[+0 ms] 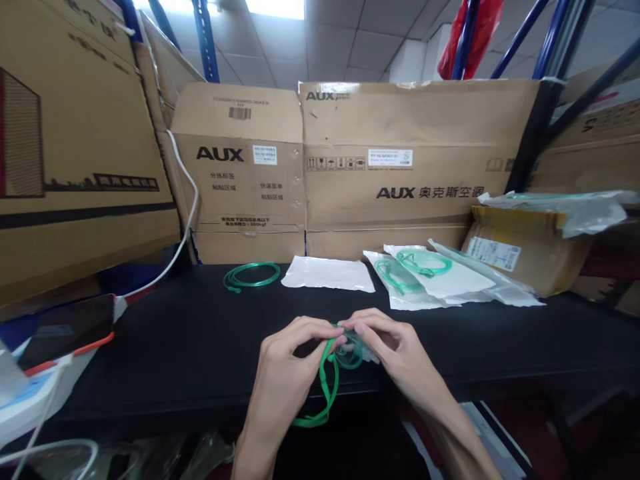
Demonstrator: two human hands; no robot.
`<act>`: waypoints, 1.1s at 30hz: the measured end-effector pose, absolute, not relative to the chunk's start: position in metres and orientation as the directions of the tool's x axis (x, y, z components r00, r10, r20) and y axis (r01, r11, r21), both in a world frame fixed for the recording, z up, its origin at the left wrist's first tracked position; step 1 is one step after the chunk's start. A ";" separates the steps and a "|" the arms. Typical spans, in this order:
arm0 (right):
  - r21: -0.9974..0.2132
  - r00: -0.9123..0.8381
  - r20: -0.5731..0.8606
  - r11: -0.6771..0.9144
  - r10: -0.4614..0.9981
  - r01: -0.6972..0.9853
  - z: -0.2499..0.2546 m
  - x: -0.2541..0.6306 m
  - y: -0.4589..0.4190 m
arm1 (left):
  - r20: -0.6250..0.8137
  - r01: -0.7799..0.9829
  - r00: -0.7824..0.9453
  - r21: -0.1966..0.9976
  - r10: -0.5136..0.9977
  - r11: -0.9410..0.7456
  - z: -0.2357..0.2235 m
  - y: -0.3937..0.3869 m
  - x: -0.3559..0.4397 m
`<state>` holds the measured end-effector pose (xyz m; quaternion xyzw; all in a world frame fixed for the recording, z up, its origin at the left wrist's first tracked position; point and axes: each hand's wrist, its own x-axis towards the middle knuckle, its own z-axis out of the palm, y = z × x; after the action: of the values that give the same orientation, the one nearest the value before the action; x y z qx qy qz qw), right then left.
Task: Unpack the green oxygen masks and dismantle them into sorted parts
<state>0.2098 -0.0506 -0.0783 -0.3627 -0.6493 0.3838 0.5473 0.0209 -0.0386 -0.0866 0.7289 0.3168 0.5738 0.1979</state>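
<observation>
Both hands meet over the front of the black table. Pinched between the fingertips of my left hand (293,357) is the upper edge of a clear, green-tinted oxygen mask (350,355), partly hidden by the fingers. My right hand (395,339) pinches the same mask from the other side, thumb and fingers closed. A bright green elastic strap (329,395) hangs from it in a loop below my left hand. Beyond the hands lie a coil of green tubing (260,285) and a flat white packet (327,275).
Several clear-and-white packets (450,280) with green tubing lie at the back right, beside an open carton (525,247) topped by more packets. Large AUX cartons (390,167) wall the back. A phone (70,330) and a white cable (193,200) are at left.
</observation>
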 end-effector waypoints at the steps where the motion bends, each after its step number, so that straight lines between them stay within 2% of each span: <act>1: -0.897 -0.149 0.433 0.442 0.889 0.030 -0.078 0.210 -0.050 | 0.710 0.235 0.141 0.654 0.691 -0.719 -0.086 -0.039 0.021; 9: -0.900 -0.188 0.431 0.436 0.882 -0.018 -0.079 0.212 -0.048 | 0.711 0.277 0.191 0.623 0.677 -0.732 -0.080 -0.043 0.025; 12: -0.895 -0.183 0.437 0.446 0.881 0.011 -0.080 0.211 -0.048 | 0.704 0.292 0.205 0.620 0.680 -0.729 -0.078 -0.043 0.026; 16: -0.876 -0.095 0.462 0.471 0.882 0.105 -0.084 0.208 -0.046 | 0.673 0.262 0.192 0.667 0.715 -0.698 -0.076 -0.046 0.025; 19: -0.875 -0.026 0.464 0.463 0.885 0.145 -0.088 0.207 -0.044 | 0.658 0.191 0.052 0.732 0.751 -0.654 -0.075 -0.046 0.018; 24: -0.861 0.092 0.478 0.445 0.873 0.245 -0.093 0.207 -0.042 | 0.537 0.097 -0.360 0.835 0.763 -0.541 -0.080 -0.035 -0.018; 26: -0.849 0.125 0.491 0.440 0.862 0.293 -0.095 0.207 -0.042 | 0.495 0.170 -0.408 0.867 0.767 -0.469 -0.082 -0.028 -0.038; 28: -0.834 0.143 0.505 0.437 0.851 0.337 -0.097 0.205 -0.043 | 0.498 0.325 -0.344 0.858 0.796 -0.397 -0.085 -0.022 -0.058; 31: -0.807 0.147 0.529 0.442 0.836 0.393 -0.098 0.203 -0.043 | 0.612 0.609 -0.295 0.713 0.734 -0.349 -0.086 -0.023 -0.073; 33: -0.787 0.134 0.546 0.452 0.827 0.421 -0.099 0.203 -0.043 | 0.708 0.724 -0.282 0.600 0.647 -0.340 -0.082 -0.030 -0.068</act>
<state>0.2026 -0.0434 -0.0990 -0.4923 -0.6334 0.1782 0.5698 -0.0683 -0.0302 -0.0822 0.5980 0.5734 0.5589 -0.0343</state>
